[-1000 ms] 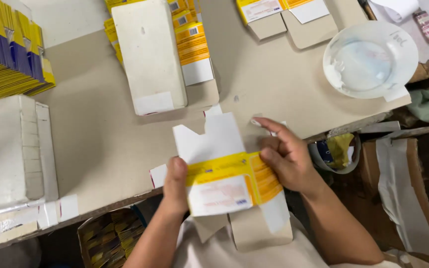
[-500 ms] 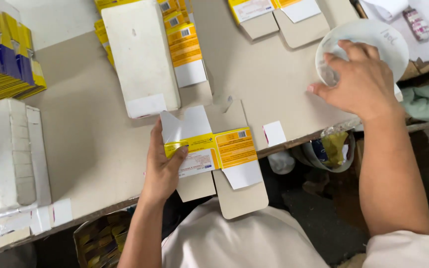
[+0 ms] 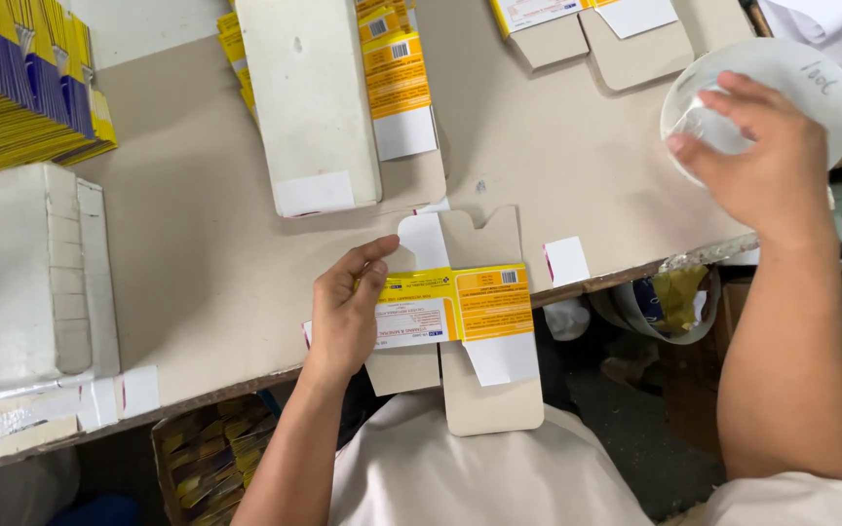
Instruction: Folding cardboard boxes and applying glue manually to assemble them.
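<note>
Yellow carton stack (image 3: 21,93) (left), white block (image 3: 17,278)

flat yellow-white carton blank (image 3: 455,312) overhanging table edge; clear round lid (image 3: 782,73) upper right.

The right hand (image 3: 767,161) covers much of the round clear dish (image 3: 811,83); its fingertips blur behind the plastic (contents unreadable); the yellow stack (image 3: 21,93) runs off the left edge.
</note>
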